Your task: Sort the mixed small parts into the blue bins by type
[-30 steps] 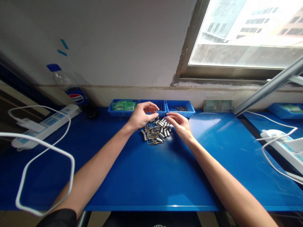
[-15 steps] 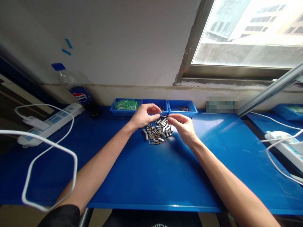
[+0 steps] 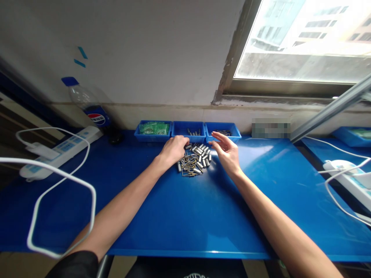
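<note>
A pile of thin metal pins (image 3: 189, 164) and short silvery cylinders (image 3: 199, 151) lies on the blue table. My left hand (image 3: 173, 150) is at the pile's upper left edge, knuckles up and fingers curled down. Its fingertips are partly hidden, so I cannot see what they hold. To the right of the pile hovers my right hand (image 3: 228, 151), fingers apart and nothing visible between them. Behind the hands stand a middle blue bin (image 3: 188, 138) with a few dark and silvery cylinders in it, and a right blue bin (image 3: 238, 133) holding thin pins.
A left blue bin (image 3: 137, 133) holds green packets. Further left are a cola bottle (image 3: 97, 116), a white power strip (image 3: 65, 150) and a looping white cable (image 3: 93, 208). Another power strip (image 3: 348, 181) lies at the right, below a slanting metal bar (image 3: 327, 110).
My left hand has turned knuckles-up and dropped to the pile's left side. My right hand has drawn back right, its fingers opening. More cylinders are visible in the middle bin.
</note>
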